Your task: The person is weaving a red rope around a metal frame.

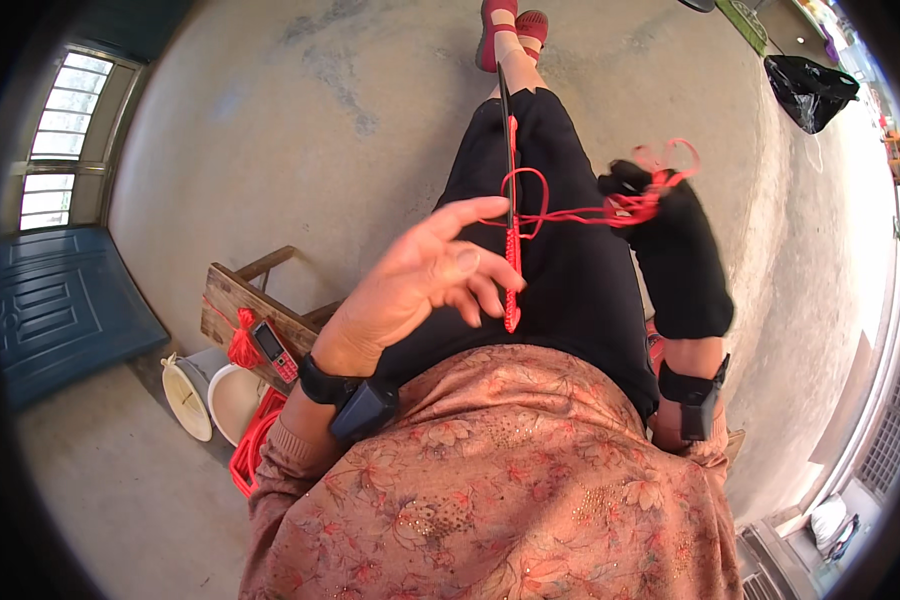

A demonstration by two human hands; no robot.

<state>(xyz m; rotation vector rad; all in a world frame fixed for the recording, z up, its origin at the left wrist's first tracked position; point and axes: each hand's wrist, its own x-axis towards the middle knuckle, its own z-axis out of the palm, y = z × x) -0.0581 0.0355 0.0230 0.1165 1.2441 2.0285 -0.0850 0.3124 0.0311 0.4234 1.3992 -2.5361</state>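
My bare left hand [425, 275] is above my lap with its fingers apart. Its forefinger reaches the thin dark rod [506, 100], and another fingertip lies by the knotted red cord band [512, 300] along the rod's near end. Whether these fingers grip anything firmly is not plain. My right hand [675, 250], in a black fingerless-looking glove, is closed on loose red cord [575, 214] at the right. Several strands run from it leftward to the rod, and one makes a loop beside it. Loose ends above the right hand are blurred.
On my left, a wooden bench [260, 305] bears a red cord bundle [244, 345] and a keypad phone [274, 350]. Below it are a white bucket [232, 395] and a red basket [258, 445]. A black plastic bag [810, 92] lies at the far right.
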